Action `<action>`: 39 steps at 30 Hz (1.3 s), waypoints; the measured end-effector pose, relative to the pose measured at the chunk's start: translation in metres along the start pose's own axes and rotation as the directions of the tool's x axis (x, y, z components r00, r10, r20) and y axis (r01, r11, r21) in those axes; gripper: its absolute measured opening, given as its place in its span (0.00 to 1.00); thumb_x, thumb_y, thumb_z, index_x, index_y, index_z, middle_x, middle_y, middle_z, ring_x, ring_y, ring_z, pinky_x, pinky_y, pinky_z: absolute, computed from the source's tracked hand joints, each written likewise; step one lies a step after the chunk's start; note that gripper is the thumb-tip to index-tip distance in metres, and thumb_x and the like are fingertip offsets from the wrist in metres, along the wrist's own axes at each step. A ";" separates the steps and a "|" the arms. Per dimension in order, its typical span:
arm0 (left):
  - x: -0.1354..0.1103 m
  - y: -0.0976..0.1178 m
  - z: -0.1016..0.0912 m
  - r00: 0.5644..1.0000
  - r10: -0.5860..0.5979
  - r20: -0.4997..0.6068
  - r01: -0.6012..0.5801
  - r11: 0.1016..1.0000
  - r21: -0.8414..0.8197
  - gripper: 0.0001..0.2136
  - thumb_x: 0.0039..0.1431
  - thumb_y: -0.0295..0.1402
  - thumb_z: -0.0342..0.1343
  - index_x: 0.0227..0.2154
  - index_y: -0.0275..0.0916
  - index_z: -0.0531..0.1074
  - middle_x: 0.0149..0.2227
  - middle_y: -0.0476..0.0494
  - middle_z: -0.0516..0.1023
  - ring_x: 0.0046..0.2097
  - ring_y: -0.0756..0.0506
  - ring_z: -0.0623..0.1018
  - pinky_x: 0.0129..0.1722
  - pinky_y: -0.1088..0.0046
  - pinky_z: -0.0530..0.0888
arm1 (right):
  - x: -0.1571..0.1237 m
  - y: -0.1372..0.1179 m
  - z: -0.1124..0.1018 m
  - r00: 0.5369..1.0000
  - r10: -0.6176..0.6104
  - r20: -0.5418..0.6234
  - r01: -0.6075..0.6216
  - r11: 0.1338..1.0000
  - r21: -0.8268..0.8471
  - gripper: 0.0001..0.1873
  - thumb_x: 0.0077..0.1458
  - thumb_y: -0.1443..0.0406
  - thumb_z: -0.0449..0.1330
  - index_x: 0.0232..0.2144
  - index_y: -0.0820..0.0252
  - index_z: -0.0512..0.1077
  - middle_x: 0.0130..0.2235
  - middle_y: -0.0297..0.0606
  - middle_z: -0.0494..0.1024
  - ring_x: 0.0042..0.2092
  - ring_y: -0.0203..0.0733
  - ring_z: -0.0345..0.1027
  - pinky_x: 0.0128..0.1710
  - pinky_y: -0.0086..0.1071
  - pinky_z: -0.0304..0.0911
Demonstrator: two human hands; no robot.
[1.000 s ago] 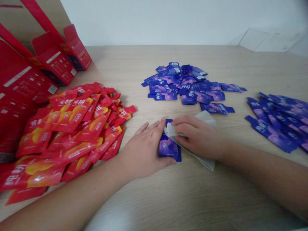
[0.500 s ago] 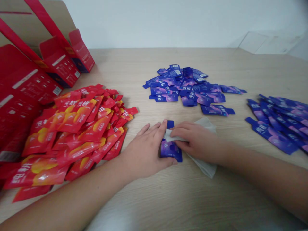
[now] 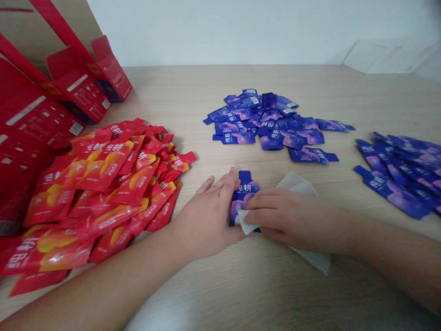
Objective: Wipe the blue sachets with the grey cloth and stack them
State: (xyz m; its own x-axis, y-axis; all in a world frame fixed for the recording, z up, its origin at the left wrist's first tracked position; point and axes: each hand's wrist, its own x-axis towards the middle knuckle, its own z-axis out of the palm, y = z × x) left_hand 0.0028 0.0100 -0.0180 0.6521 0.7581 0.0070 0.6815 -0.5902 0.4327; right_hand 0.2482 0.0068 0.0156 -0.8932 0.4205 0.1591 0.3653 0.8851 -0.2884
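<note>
Pressing against a single blue pouch [image 3: 245, 192], the left hand [image 3: 206, 216] is lying flat on the wooden table [image 3: 241, 289]. Its fingers are stretched out and close together, and they are resting along the left edge of the pouch. The thumb is reaching toward the lower edge of the pouch. This hand is not closing around anything; it is only touching the pouch from the side.

The right hand [image 3: 285, 216] is coming from the right. Its fingers are bent over a white cloth [image 3: 296, 182] and are pressing one corner of it onto the lower part of the blue pouch. The rest of the cloth is showing behind the hand and under the wrist. The upper part of the pouch, with its white characters and small spout, is staying uncovered between the two hands.

The pouch is lying flat in the middle of the table, directly in front of the person. A big heap of red pouches [image 3: 110, 184] is lying just beside the left hand. A loose pile of blue pouches [image 3: 268, 124] is sitting farther back, well apart from the hands. More blue pouches in a row [image 3: 399, 179] are lying at the right. Red cartons [image 3: 79, 87] are standing at the far left.
</note>
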 end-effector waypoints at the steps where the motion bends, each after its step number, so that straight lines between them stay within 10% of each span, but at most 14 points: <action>1: 0.000 0.000 0.000 1.000 0.005 0.006 -0.005 1.000 0.001 0.58 0.60 0.55 0.66 0.77 0.31 0.34 0.74 0.23 0.62 0.76 0.34 0.63 0.76 0.46 0.53 | 0.002 -0.003 0.001 0.999 -0.001 0.033 0.001 1.000 0.019 0.09 0.66 0.71 0.64 0.46 0.58 0.81 0.49 0.41 0.85 0.53 0.49 0.76 0.60 0.44 0.71; 16: 0.002 0.003 -0.007 0.999 -0.020 0.042 0.020 1.000 0.012 0.56 0.61 0.54 0.67 0.77 0.33 0.38 0.74 0.27 0.64 0.76 0.36 0.63 0.77 0.47 0.50 | 0.001 0.053 0.003 0.969 0.219 -0.112 -0.239 0.949 -0.206 0.12 0.66 0.71 0.61 0.49 0.60 0.81 0.48 0.49 0.82 0.49 0.54 0.76 0.54 0.51 0.72; 27: -0.001 0.002 -0.009 0.999 0.036 0.014 -0.036 0.998 0.047 0.49 0.61 0.56 0.64 0.75 0.35 0.49 0.75 0.27 0.61 0.74 0.33 0.66 0.77 0.45 0.52 | 0.009 -0.005 -0.008 0.987 0.065 0.146 -0.090 0.982 0.168 0.14 0.62 0.73 0.65 0.46 0.52 0.81 0.48 0.37 0.83 0.54 0.48 0.76 0.60 0.40 0.69; 34: 0.001 0.003 -0.012 0.999 0.002 0.051 -0.006 0.997 0.078 0.50 0.61 0.54 0.66 0.75 0.32 0.49 0.76 0.25 0.59 0.76 0.32 0.62 0.77 0.43 0.49 | -0.001 0.057 0.007 0.955 0.279 -0.103 -0.282 0.959 -0.017 0.14 0.63 0.72 0.60 0.46 0.56 0.82 0.49 0.45 0.83 0.51 0.51 0.77 0.56 0.48 0.72; 39: -0.006 0.012 -0.007 0.980 0.179 0.083 -0.189 0.973 0.136 0.39 0.63 0.58 0.64 0.71 0.46 0.64 0.78 0.31 0.55 0.78 0.22 0.50 0.74 0.33 0.51 | -0.010 0.086 0.020 0.799 0.427 -0.424 -0.431 0.898 0.092 0.15 0.59 0.71 0.62 0.47 0.55 0.81 0.49 0.42 0.84 0.52 0.52 0.78 0.56 0.48 0.73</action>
State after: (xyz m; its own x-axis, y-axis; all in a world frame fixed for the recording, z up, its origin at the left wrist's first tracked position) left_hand 0.0047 0.0009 -0.0064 0.7886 0.6149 0.0092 0.5850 -0.7547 0.2969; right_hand 0.2833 0.0743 -0.0294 -0.4462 0.7985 0.4042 0.6887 0.5947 -0.4146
